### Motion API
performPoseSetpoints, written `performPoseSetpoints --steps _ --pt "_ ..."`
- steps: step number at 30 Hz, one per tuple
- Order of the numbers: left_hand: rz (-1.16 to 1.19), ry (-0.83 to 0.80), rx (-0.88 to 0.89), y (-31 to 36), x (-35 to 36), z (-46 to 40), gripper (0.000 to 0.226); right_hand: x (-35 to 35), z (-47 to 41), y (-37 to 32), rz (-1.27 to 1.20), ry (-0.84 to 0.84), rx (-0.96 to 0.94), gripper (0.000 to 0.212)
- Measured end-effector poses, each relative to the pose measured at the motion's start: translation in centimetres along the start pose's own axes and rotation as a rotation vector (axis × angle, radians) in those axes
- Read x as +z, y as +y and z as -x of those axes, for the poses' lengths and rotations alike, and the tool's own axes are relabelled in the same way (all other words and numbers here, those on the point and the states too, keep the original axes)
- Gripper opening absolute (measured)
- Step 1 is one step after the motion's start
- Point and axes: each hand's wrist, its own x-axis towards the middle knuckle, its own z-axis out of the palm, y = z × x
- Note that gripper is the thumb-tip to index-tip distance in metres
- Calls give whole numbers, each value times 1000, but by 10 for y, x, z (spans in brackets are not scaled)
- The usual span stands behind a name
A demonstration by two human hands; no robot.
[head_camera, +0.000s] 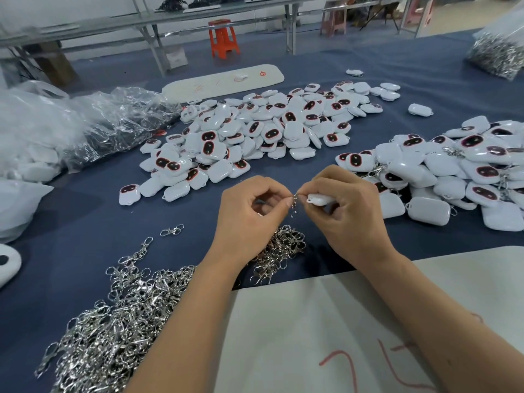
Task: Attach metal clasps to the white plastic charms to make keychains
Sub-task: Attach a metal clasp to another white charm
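Observation:
My right hand (344, 205) grips a white plastic charm (320, 198) above the blue table, its loop end pointing left. My left hand (255, 211) pinches a small metal clasp (295, 204) that hangs between the two hands, right at the charm's loop. Whether the clasp is hooked into the loop I cannot tell. A big heap of loose silver clasps (119, 316) lies under my left forearm, with a smaller bunch (280, 251) below my hands.
A pile of white charms with dark red-rimmed faces (255, 131) lies ahead, another pile with clasps on them (453, 177) to the right. Clear plastic bags (71, 126) sit at the left, a bag of clasps (496, 52) far right, a white board (340, 321) near me.

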Motion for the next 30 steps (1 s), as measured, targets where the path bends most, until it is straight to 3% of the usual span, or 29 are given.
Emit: performPoseSetpoints --steps 6,9,12,18,22,24,30 --pt "-67 -26 44 -2 0 0 21 -1 -2 2 65 -20 -74 12" --pt "-41 40 52 -2 1 -1 19 1 -1 -1 -9 70 100 7" --pt "2 93 47 -2 2 -1 17 -1 -3 1 -124 140 329 19" --pt "106 128 -17 -3 3 -3 12 1 -2 -5 -153 70 364 41" --pt "124 120 -28 -4 5 -3 12 3 -2 -4 -220 23 347 14" --pt "128 106 -25 -5 6 -3 13 3 -1 -5 -304 3 319 21" --pt "78 122 24 -5 7 -2 14 3 -1 -3 -348 12 263 10"
